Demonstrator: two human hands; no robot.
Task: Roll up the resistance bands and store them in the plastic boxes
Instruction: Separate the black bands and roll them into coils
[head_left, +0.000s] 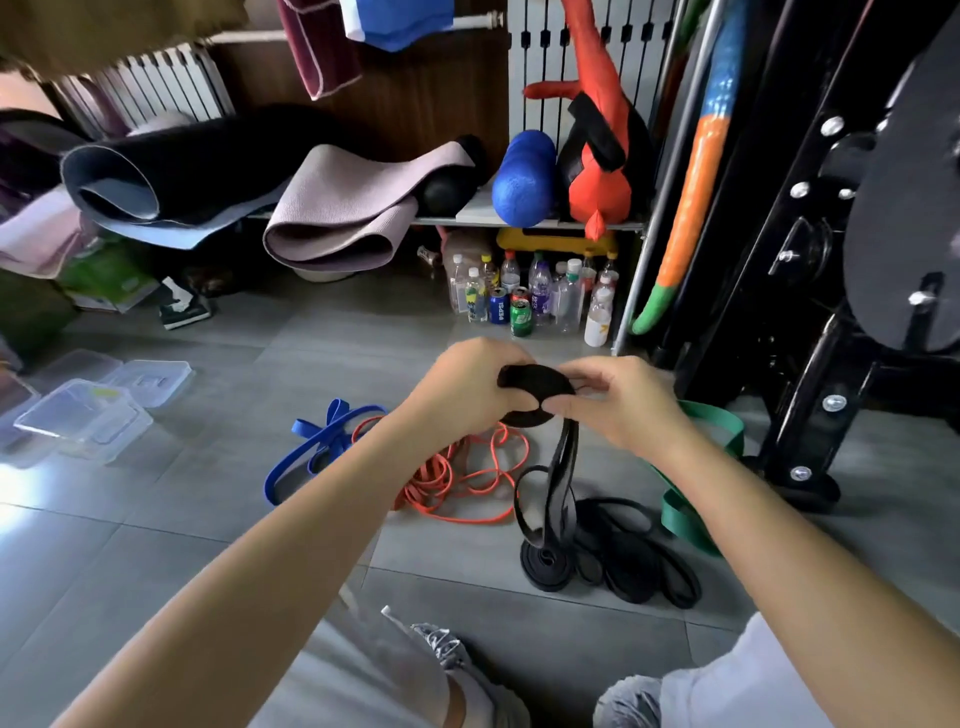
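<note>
Between fingertips of both hands: black band coil (535, 397), pinched by left hand (467, 395) and right hand (621, 408) w/ fingers curled round its rim. Straight below fingers: unrolled tail (567, 452), long axis vert., down to floor (156, 545); right hand nearer to feed it. Well left of fingers: plastic boxes (88, 415).

a home gym corner: rolled mats (332, 208), foam roller (522, 179), weight machine (841, 249).

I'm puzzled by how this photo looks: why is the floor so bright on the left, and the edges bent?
Head view: glare washes out the floor beside the boxes; the wide-angle lens bows the rack and the radiator, which is also blurred; the left hand, right hand and black band are sharp.
</note>
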